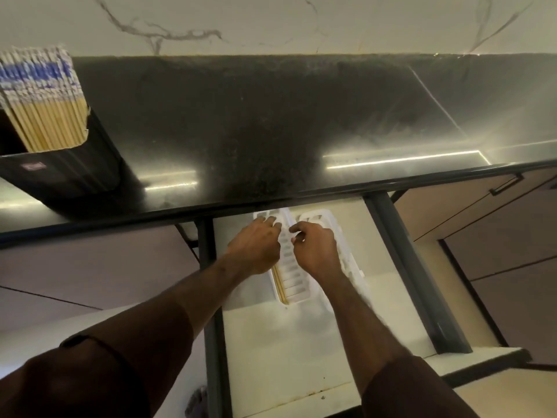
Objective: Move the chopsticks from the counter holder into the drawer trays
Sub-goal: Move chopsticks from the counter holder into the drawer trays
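Note:
A black holder (69, 173) stands at the left of the dark counter, packed with several wooden chopsticks (45, 98) that have white-and-blue tops. Below the counter edge an open drawer (271, 342) holds two white slotted trays. A few chopsticks (281, 286) lie along the left tray (294, 277). My left hand (256, 247) is over that tray's far end, fingers curled down onto the chopsticks' upper ends. My right hand (315, 250) hovers beside it above the right tray (351, 268), thumb and forefinger pinched near the left tray's rim; what they pinch is hidden.
The dark glossy counter (271, 122) runs across the view with a marbled wall behind. Dark metal drawer rails (410, 273) flank the drawer. Cupboard fronts with a black handle (506, 184) sit to the right. The drawer's white floor shows in front of the trays.

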### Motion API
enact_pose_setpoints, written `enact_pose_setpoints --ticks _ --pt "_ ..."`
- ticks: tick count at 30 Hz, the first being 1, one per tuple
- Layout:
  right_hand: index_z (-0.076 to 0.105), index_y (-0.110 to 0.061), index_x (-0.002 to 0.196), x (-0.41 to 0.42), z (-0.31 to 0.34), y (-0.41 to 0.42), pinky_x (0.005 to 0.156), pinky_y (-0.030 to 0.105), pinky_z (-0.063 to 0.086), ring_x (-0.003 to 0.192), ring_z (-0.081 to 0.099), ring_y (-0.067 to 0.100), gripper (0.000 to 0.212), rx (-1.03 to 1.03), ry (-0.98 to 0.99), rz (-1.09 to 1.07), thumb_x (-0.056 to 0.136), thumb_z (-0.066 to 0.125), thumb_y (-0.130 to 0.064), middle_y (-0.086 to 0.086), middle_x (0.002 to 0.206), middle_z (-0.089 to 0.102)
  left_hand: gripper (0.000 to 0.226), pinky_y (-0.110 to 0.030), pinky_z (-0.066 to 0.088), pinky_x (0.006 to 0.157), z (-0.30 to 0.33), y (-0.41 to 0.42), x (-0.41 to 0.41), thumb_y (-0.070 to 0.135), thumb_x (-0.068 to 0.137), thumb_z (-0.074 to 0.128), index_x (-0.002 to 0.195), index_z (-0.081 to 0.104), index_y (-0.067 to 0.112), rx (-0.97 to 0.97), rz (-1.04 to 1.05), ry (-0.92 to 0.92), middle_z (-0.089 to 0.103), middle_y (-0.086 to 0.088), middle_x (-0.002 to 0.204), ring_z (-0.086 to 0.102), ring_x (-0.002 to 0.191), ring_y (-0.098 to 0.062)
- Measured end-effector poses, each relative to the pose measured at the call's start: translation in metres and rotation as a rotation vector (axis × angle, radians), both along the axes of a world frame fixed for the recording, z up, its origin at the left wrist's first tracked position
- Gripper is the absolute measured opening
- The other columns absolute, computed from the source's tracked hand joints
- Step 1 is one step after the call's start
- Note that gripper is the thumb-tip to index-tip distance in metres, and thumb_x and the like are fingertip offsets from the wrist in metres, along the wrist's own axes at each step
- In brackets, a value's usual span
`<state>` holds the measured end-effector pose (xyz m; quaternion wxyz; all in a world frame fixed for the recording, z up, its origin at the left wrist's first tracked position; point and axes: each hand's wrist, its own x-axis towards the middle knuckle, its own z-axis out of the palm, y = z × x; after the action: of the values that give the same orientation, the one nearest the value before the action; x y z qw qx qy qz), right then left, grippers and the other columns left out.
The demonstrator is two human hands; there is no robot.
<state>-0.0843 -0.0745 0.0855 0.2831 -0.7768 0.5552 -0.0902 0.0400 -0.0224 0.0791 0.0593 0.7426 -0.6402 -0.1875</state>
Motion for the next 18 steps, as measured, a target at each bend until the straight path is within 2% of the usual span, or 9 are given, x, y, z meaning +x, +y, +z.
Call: enact_pose_setpoints --ticks 3,6,9,11,13,18 --pt "0.063 -0.021 0.12 0.016 0.043 0.005 0.092 0.029 0.051 0.099 0.065 0.018 0.03 -0.083 -0.028 -0.008 0.091 0.065 -0.026 0.001 0.117 0.068 0.047 -0.04 0.032 0.113 0.037 0.008 0.019 0.022 0.098 0.048 0.144 0.039 0.015 -0.115 0.023 0.045 0.038 -0.007 0.153 0.037 0.139 -0.025" --pt "0.068 -0.021 0.112 0.046 0.086 0.019 0.082 0.019 0.046 0.092 0.063 0.012 0.024 -0.191 -0.19 -0.015 0.09 0.064 -0.013 0.001 0.109 0.071 0.039 -0.037 0.044 0.101 0.077 0.02 0.05 0.018 0.098 0.042 0.136 0.049 0.012 -0.257 0.033 0.084 0.052 -0.009 0.141 0.052 0.125 -0.023" --pt "0.07 -0.021 0.107 0.087 0.122 0.04 0.076 0.014 0.044 0.088 0.06 0.008 0.025 -0.28 -0.275 -0.006 0.089 0.059 -0.007 0.0 0.104 0.071 0.037 -0.033 0.045 0.088 0.112 0.039 0.092 0.021 0.096 0.043 0.131 0.052 0.013 -0.357 0.071 0.108 0.057 -0.01 0.134 0.058 0.113 -0.023" --pt "0.071 -0.022 0.105 0.121 0.139 0.057 0.08 0.017 0.045 0.092 0.062 0.01 0.025 -0.34 -0.28 -0.002 0.089 0.057 -0.007 -0.002 0.103 0.072 0.042 -0.033 0.044 0.089 0.13 0.061 0.129 0.023 0.095 0.046 0.135 0.049 0.013 -0.419 0.075 0.082 0.053 -0.01 0.14 0.056 0.118 -0.025" --pt "0.071 -0.022 0.104 0.153 0.152 0.073 0.082 0.02 0.045 0.094 0.065 0.012 0.028 -0.387 -0.293 0.005 0.087 0.056 -0.006 -0.003 0.101 0.073 0.044 -0.039 0.044 0.098 0.145 0.083 0.165 0.022 0.094 0.05 0.136 0.05 0.01 -0.502 0.066 0.058 0.05 -0.01 0.144 0.054 0.124 -0.028" --pt "0.072 -0.02 0.105 0.239 0.184 0.111 0.086 0.018 0.047 0.092 0.065 0.008 0.027 -0.431 -0.39 0.082 0.088 0.057 -0.006 -0.004 0.099 0.073 0.043 -0.037 0.044 0.099 0.183 0.131 0.259 0.018 0.09 0.059 0.131 0.056 0.007 -0.657 0.149 0.042 0.056 -0.012 0.138 0.059 0.119 -0.029"
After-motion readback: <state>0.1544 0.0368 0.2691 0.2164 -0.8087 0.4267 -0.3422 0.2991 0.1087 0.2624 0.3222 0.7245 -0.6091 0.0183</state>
